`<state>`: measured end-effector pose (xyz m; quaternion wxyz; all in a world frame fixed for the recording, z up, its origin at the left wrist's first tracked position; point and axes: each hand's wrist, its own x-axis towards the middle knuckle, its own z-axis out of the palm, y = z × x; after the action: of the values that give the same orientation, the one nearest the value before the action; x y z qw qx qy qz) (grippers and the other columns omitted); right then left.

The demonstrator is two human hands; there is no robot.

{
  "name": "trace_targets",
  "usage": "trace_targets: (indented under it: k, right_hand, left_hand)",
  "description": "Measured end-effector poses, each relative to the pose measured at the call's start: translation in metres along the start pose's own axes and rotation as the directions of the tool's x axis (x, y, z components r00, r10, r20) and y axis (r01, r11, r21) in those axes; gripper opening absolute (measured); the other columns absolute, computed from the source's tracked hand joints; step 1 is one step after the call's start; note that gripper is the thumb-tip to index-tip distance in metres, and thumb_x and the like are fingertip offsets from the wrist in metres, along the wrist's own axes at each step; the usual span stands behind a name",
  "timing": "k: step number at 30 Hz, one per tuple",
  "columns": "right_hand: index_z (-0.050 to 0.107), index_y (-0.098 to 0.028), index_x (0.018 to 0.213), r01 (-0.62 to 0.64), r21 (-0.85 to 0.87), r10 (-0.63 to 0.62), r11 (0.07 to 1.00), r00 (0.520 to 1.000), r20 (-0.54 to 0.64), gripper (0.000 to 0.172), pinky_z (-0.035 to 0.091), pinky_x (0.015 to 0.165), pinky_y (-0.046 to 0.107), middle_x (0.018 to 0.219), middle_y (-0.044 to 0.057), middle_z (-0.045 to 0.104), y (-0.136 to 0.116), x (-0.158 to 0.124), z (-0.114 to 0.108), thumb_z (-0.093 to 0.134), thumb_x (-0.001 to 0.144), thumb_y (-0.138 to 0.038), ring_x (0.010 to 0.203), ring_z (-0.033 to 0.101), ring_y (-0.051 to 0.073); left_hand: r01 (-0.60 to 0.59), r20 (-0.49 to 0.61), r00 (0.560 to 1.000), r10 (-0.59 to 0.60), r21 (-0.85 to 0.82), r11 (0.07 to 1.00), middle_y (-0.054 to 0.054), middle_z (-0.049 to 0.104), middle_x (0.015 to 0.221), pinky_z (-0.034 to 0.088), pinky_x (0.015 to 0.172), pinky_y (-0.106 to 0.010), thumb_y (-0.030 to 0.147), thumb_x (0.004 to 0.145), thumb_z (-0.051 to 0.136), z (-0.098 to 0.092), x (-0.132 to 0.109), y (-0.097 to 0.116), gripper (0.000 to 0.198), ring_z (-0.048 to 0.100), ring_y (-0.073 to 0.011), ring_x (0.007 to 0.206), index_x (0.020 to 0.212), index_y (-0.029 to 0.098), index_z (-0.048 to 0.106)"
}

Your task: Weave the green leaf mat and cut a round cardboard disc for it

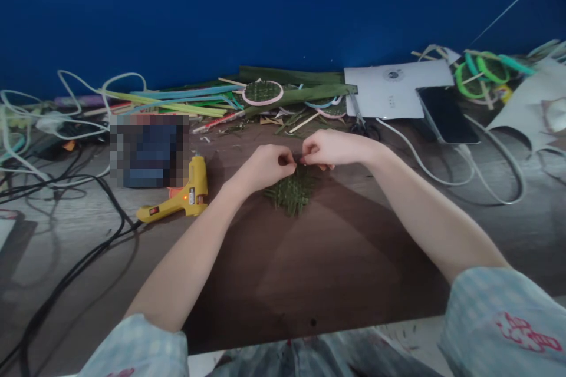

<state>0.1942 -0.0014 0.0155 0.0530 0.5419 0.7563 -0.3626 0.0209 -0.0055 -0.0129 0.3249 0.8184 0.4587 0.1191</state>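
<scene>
Sleeves (497, 306), brown tabletop (309, 271), green weave (292, 195), blue wall (283, 12)

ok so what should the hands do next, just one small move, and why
Perhaps have the left hand steady the weave while the right hand tucks in a strip at its far edge: both hands are close together there, fingers bent as if pinching, and the near edge looks ragged. What they pinch is hard to see.

I count one left hand (267, 166), one right hand (333, 147), two checked sleeves (481, 318), one woven green piece (292, 195), one yellow glue gun (198, 188), one pair of scissors (366, 128) and one black phone (446, 115); the jumbled coloured strips (177, 95) I cannot number.
</scene>
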Motion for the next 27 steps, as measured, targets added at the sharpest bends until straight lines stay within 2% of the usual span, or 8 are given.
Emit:
trace_targets:
  k: [3,6,11,14,19,25,27]
  right_hand:
    - [0.060,-0.016,0.067,-0.017,-0.064,0.019,0.998,0.999,0.027,0.017,0.035,0.051,0.024,0.053,0.002,0.058,0.0009,0.0001,-0.0016,0.055,0.077,-0.030,0.049,0.053,0.012]
    - [0.059,-0.017,0.068,0.023,-0.067,-0.020,0.997,0.999,0.042,0.014,0.034,0.051,0.024,0.054,0.001,0.058,0.0010,-0.0003,-0.0028,0.058,0.074,-0.029,0.051,0.052,0.012]
    - [0.059,-0.016,0.068,0.102,0.078,-0.106,0.992,0.994,0.040,0.012,0.033,0.049,0.023,0.052,-0.001,0.055,-0.0007,0.0004,-0.0019,0.057,0.075,-0.026,0.049,0.049,0.010]
    - [0.059,-0.016,0.067,0.120,0.160,-0.129,0.980,0.990,0.049,0.013,0.034,0.049,0.022,0.052,-0.001,0.055,-0.0020,0.0016,-0.0005,0.056,0.076,-0.025,0.048,0.048,0.008]
    - [0.060,-0.015,0.070,0.156,0.205,-0.170,0.966,0.984,0.055,0.013,0.037,0.050,0.021,0.054,-0.001,0.058,-0.0033,0.0004,-0.0017,0.054,0.078,-0.023,0.046,0.047,0.007]
    - [0.061,-0.014,0.074,0.086,0.186,-0.080,0.979,0.996,-0.036,0.008,0.039,0.053,0.022,0.060,0.002,0.064,-0.0039,-0.0033,-0.0061,0.056,0.076,-0.020,0.047,0.049,0.008]
    - [0.062,-0.014,0.076,0.065,0.156,-0.061,0.986,0.998,-0.026,0.008,0.038,0.052,0.022,0.060,0.002,0.064,-0.0022,-0.0024,-0.0056,0.057,0.076,-0.021,0.047,0.049,0.008]
  left_hand:
    - [-0.006,0.003,1.000,0.006,0.012,1.000,-0.001,0.067,0.070,0.041,0.066,-0.025,0.017,0.072,0.054,-0.0004,-0.0001,0.0005,0.014,0.056,-0.0117,0.063,0.072,0.016,0.068]
    - [-0.013,0.002,1.000,0.013,-0.002,1.000,-0.001,0.067,0.070,0.041,0.066,-0.024,0.016,0.071,0.055,0.0002,0.0003,-0.0005,0.013,0.056,-0.0113,0.063,0.073,0.016,0.067]
    - [-0.003,0.028,1.000,0.005,-0.045,0.999,-0.001,0.066,0.070,0.041,0.063,-0.025,0.022,0.071,0.061,0.0012,0.0000,-0.0010,0.009,0.057,-0.0125,0.064,0.074,0.015,0.066]
    - [0.009,0.039,0.999,-0.008,-0.033,0.999,-0.001,0.066,0.070,0.039,0.061,-0.025,0.030,0.070,0.065,0.0011,-0.0009,0.0007,0.015,0.056,-0.0134,0.064,0.073,0.015,0.065]
    - [0.004,0.028,1.000,-0.004,0.009,1.000,-0.002,0.065,0.069,0.036,0.060,-0.026,0.029,0.076,0.058,-0.0002,-0.0015,0.0016,0.016,0.054,-0.0133,0.063,0.074,0.015,0.066]
    - [0.001,0.037,0.999,-0.001,-0.008,1.000,-0.001,0.066,0.070,0.038,0.062,-0.026,0.024,0.075,0.055,-0.0001,-0.0003,-0.0020,0.014,0.054,-0.0127,0.063,0.076,0.015,0.067]
    - [-0.004,0.031,1.000,0.004,-0.018,1.000,-0.001,0.066,0.071,0.039,0.063,-0.025,0.023,0.074,0.055,0.0003,0.0000,-0.0029,0.014,0.055,-0.0126,0.064,0.076,0.015,0.066]
